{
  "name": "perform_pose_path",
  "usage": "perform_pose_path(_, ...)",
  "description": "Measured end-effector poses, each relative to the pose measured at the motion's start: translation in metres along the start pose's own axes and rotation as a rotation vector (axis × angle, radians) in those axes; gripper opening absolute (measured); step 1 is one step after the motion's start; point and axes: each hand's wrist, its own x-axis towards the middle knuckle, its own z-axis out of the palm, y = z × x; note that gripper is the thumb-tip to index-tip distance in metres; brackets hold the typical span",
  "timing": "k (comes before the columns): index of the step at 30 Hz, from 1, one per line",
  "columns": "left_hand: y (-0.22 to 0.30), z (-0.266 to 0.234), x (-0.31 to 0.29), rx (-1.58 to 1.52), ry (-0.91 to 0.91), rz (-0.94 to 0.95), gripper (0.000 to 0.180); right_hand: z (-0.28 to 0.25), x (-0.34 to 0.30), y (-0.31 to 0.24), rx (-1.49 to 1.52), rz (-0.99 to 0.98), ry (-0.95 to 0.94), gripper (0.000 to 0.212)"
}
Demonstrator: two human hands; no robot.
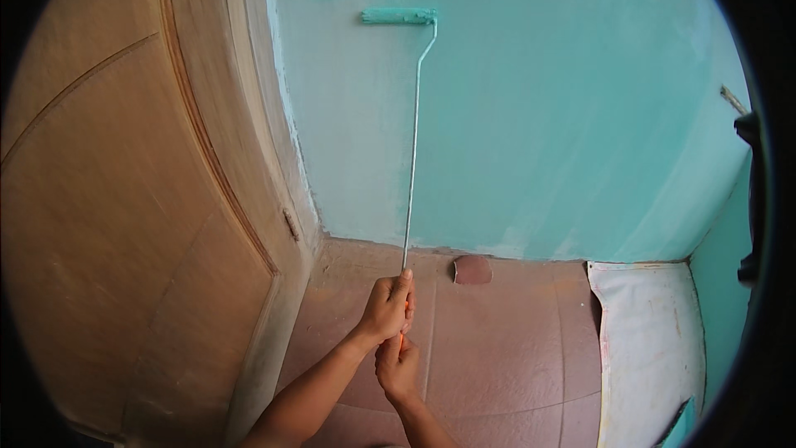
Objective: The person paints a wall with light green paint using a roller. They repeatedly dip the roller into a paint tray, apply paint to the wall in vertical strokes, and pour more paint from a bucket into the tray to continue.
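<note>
Both of my hands grip the orange handle of a long paint roller (414, 141). My left hand (387, 309) is wrapped round the upper part, just below the thin metal rod. Directly under it, my right hand (398, 367) is closed round the lower part. The rod rises to a roller sleeve (398, 16) coated in turquoise paint, which lies level against the wall (539, 116). Wet-looking turquoise covers the wall to the right of the rod. Pale, thinly coated wall (352, 133) shows to its left, up to the door frame. My fingers hide most of the handle.
A wooden door (108, 224) and its frame (240, 116) stand close on the left. A small reddish-brown tile piece (473, 270) lies on the tiled floor (506, 348) by the wall's foot. A whitish sheet (651, 340) covers the floor at the right.
</note>
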Motion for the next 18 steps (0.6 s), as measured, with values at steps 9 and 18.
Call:
perform_pose_path(9, -0.116, -0.020, -0.093, -0.036, 0.095, -0.300, 0.055, -0.033, -0.102, 0.130, -0.083, 0.168, 0.079, 0.038)
perform_pose_path(18, -0.161, -0.026, -0.137, -0.073, 0.191, -0.525, 0.054, -0.040, -0.154, 0.187, -0.369, 0.156, 0.211, 0.055)
